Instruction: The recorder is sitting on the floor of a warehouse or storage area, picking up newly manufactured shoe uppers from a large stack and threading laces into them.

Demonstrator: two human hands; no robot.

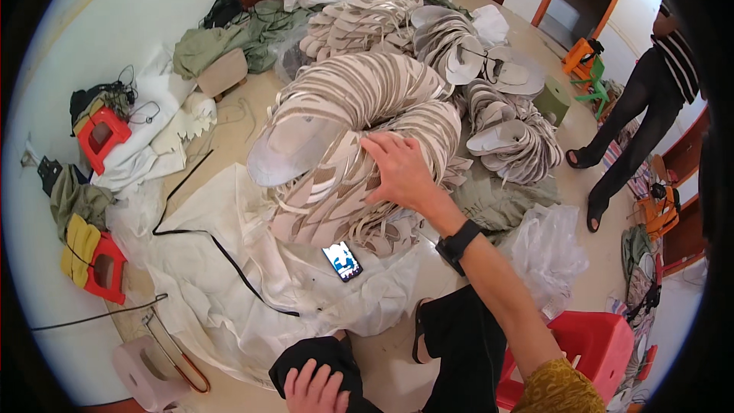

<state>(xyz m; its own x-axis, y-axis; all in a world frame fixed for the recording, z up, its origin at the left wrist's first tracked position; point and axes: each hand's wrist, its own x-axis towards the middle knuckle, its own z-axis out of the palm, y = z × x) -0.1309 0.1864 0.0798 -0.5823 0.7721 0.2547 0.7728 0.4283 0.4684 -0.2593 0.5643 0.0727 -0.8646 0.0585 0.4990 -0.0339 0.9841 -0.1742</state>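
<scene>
A large curved stack of beige and white shoe uppers (367, 92) lies in the middle of the room, nested closely together and bent round like a horseshoe. Over its near side reaches my right hand (399, 170), thumb and fingers apart; the fingertips are at the edges of the uppers, and I cannot make out whether they touch. A dark watch (460, 240) is on that wrist. My left hand (315, 388) rests on my black-clothed knee, fingers spread, holding nothing. A phone (342, 261) with a lit screen lies just in front of the stack.
More bundles of uppers (514, 134) lie behind and to the right. White sheeting (206, 260) with a black strap (222, 248) covers the floor at left. Red stools (103, 138) stand along the left wall. Another person (646, 107) stands at right. A red stool (604, 352) is beside me.
</scene>
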